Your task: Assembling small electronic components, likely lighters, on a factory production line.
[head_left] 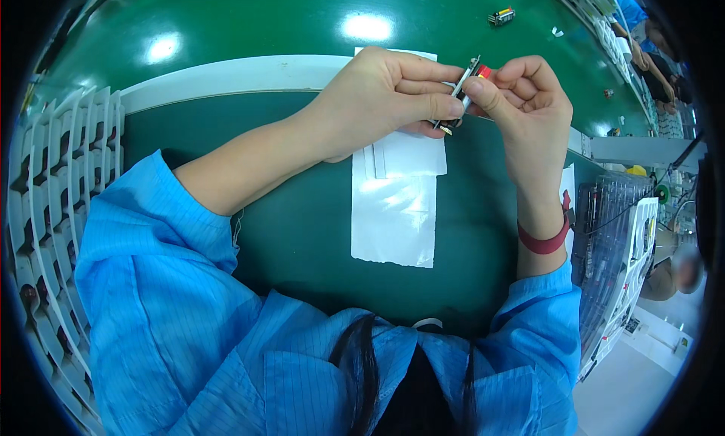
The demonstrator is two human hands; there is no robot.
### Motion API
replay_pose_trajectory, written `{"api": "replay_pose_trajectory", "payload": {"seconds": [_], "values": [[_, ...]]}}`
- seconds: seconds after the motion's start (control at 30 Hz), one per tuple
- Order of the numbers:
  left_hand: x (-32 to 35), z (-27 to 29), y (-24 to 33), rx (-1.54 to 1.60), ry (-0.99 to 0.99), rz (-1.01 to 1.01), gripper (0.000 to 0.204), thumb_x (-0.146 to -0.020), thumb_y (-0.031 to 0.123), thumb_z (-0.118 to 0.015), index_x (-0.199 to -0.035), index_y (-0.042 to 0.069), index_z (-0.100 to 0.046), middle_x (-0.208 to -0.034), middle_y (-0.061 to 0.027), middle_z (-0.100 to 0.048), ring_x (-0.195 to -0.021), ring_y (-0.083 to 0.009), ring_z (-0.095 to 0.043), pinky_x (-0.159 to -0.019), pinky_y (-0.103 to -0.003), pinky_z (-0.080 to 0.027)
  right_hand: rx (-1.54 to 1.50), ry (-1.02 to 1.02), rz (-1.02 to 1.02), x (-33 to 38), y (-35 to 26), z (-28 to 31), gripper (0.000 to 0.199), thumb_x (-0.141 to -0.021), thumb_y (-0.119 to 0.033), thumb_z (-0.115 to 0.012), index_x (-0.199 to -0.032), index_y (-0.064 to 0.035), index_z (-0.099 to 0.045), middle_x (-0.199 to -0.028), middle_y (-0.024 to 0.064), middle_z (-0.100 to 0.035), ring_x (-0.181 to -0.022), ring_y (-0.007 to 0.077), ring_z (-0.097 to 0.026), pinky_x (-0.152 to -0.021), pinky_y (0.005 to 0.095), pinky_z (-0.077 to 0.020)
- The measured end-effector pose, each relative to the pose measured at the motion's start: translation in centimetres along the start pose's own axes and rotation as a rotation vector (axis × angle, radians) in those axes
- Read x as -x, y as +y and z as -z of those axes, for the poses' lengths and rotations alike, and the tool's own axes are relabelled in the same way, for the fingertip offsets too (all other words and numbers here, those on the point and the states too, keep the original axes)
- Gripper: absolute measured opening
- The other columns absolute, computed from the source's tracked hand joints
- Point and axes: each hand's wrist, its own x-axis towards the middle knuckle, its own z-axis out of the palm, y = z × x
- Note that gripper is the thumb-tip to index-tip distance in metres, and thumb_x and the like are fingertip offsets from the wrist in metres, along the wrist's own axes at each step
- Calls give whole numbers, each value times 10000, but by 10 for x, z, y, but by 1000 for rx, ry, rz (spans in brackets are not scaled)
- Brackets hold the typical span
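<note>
Between my two hands, above the far end of the white paper sheets, is a small circuit board with metal and dark parts along its edge. My left hand pinches it between thumb and fingers from the left. My right hand has its thumb and bent forefinger closed at the board's right side, on a small red piece. Whether that piece is fixed to the board is hidden by the fingers. A dark red band is round my right wrist.
Stacked white trays holding small dark parts stand at the left. More trays are stacked at the right. A small electronic assembly and a white scrap lie on the far green surface. Other people are at the far right.
</note>
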Motion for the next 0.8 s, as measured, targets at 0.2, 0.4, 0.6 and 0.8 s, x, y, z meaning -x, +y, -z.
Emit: {"api": "replay_pose_trajectory", "payload": {"seconds": [0.2, 0.4, 0.6, 0.8], "values": [[2, -2, -1, -37, 3, -45, 358, -824, 50, -588, -1170, -13, -516, -992, -121, -625, -870, -177, -630, -745, -256, -533, -26, -6, -14, 0, -1, 0, 238, -729, -44, -711, -799, -1, -488, -723, 91, -621, -646, 104, -611, -570, 190, -501], [4, -7, -10, -119, 44, -187, 334, -819, 55, -594, -1133, -40, -536, -917, -106, -637, -800, -135, -623, -700, -236, -527, -72, -6, -33, 1, 0, -1, 248, -729, -50, -712, -808, 1, -482, -718, 91, -616, -627, 105, -606, -568, 200, -507], [9, -16, -3, -247, -55, -130, 344, -835, 55, -579, -1160, -37, -514, -898, -87, -628, -779, -117, -611, -720, -241, -505, -85, -18, -124, -4, 3, 3, 339, -723, -86, -722, -969, 27, -517, -802, 83, -608, -668, 92, -595, -563, 200, -486], [7, -17, -1, -185, 20, -94, 355, -800, 60, -628, -1123, -49, -529, -861, -77, -631, -755, -105, -606, -712, -230, -498, -189, -2, -71, -1, 2, 0, 367, -729, -62, -711, -1025, 36, -517, -858, 84, -603, -700, 85, -590, -613, 191, -484]]}}
